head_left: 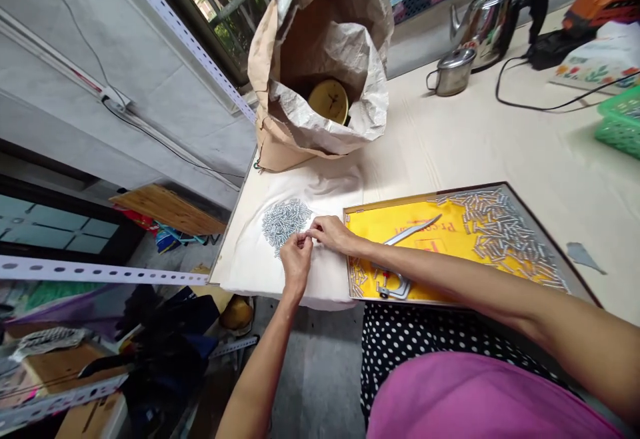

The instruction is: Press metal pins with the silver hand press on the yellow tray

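Observation:
My left hand (296, 260) and my right hand (332, 234) meet fingertip to fingertip at the near right edge of a pile of small silvery metal pins (286, 220). Both are closed in a pinch. Whatever sits between the fingers is too small to make out. Beneath my right forearm lies a shallow tray (390, 202) lined with yellow. Many similar metal pieces (505, 232) are heaped along the tray's right side, with a few more in its near left corner. Tweezers (413, 231) and a micrometer (397, 287) rest in the tray, partly covered by my forearm.
Behind the pile stands a large open paper sack (285, 139) with a yellow round container (329, 100) inside. Farther back are a metal cup (453, 74), a kettle (493, 22) and a black cable (545, 107). A green basket (620, 122) stands at right. The table's left edge is close.

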A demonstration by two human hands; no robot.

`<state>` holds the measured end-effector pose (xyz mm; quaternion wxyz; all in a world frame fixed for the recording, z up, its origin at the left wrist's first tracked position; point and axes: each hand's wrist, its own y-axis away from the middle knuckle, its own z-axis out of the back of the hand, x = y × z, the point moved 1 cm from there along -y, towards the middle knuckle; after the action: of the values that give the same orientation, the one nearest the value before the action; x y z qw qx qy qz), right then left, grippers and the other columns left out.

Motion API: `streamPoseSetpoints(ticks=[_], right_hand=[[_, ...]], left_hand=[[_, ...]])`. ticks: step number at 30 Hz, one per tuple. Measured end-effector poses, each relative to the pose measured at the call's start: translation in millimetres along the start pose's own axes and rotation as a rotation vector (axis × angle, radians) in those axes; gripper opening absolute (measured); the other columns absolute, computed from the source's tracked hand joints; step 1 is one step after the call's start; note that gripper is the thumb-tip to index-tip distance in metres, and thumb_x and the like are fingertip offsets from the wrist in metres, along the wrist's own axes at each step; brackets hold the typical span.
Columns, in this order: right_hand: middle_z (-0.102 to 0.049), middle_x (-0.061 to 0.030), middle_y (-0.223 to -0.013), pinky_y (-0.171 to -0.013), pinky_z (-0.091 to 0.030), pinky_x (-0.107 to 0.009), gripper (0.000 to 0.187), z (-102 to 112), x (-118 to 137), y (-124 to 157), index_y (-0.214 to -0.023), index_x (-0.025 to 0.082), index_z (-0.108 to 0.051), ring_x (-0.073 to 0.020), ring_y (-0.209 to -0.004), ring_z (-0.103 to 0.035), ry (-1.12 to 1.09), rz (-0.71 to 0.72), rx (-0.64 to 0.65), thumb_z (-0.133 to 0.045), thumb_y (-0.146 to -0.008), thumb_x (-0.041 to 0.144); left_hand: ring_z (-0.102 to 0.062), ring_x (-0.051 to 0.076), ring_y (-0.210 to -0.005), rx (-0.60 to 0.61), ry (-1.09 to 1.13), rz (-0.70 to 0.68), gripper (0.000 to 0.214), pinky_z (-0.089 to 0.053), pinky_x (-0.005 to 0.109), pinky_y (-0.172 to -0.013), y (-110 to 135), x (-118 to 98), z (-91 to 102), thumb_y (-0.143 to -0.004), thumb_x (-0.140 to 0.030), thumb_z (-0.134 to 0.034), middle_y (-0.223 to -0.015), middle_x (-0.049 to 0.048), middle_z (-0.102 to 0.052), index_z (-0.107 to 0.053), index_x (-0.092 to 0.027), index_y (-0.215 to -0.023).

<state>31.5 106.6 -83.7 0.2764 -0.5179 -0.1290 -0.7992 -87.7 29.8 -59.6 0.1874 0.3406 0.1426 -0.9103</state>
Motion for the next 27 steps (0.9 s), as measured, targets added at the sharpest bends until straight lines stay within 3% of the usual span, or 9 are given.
streamPoseSetpoints(ticks=[7,11,15,21,27], right_hand=[[-0.064,-0.0018,-0.072,-0.066,-0.033,-0.024,0.022,-5,-4,-2,-0.074,0.013,-0.068,-0.0123,-0.069,-0.053,0.056,0.086,0.114,-0.054,-0.091,0.014],[-0.069,-0.0043,-0.088,-0.074,-0.036,-0.025,0.013,6,3,0,-0.085,0.015,-0.072,-0.0143,-0.083,-0.057,0.07,0.167,0.163,-0.059,-0.089,0.017],[-0.07,-0.0037,-0.085,-0.073,-0.039,-0.025,0.013,23,14,16,-0.091,0.014,-0.073,-0.0132,-0.078,-0.059,0.034,0.228,0.215,-0.059,-0.09,0.015],[-0.07,-0.0057,-0.086,-0.075,-0.039,-0.026,0.016,67,22,65,-0.09,0.012,-0.071,-0.0142,-0.082,-0.058,0.086,0.22,0.051,-0.057,-0.095,0.019],[-0.063,-0.0084,-0.095,-0.074,-0.039,-0.028,0.027,109,-8,149,-0.108,0.015,-0.069,-0.0168,-0.084,-0.055,0.418,0.159,0.108,-0.045,-0.103,0.027]], left_hand=[[-0.059,0.012,-0.055,0.139,0.529,0.37,0.026,-0.052,0.025,-0.058,0,23,5.2,-0.062,-0.036,-0.073,-0.062,-0.001,-0.063,-0.065,-0.014,-0.073],[-0.058,0.009,-0.056,0.204,0.629,0.443,0.042,-0.052,0.024,-0.057,10,16,14.7,-0.053,-0.041,-0.083,-0.066,-0.0008,-0.064,-0.066,-0.012,-0.078],[-0.059,0.009,-0.058,0.297,0.696,0.457,0.043,-0.054,0.025,-0.06,21,-3,14.7,-0.051,-0.039,-0.088,-0.067,-0.0011,-0.064,-0.065,-0.013,-0.076],[-0.06,0.009,-0.061,0.421,0.806,0.406,0.049,-0.057,0.028,-0.065,42,-44,-5.4,-0.052,-0.041,-0.092,-0.072,0.0003,-0.066,-0.068,-0.012,-0.083],[-0.059,0.011,-0.057,0.552,0.661,0.283,0.046,-0.053,0.026,-0.06,70,-70,-28.4,-0.059,-0.048,-0.086,-0.068,-0.0011,-0.064,-0.068,-0.014,-0.083]])
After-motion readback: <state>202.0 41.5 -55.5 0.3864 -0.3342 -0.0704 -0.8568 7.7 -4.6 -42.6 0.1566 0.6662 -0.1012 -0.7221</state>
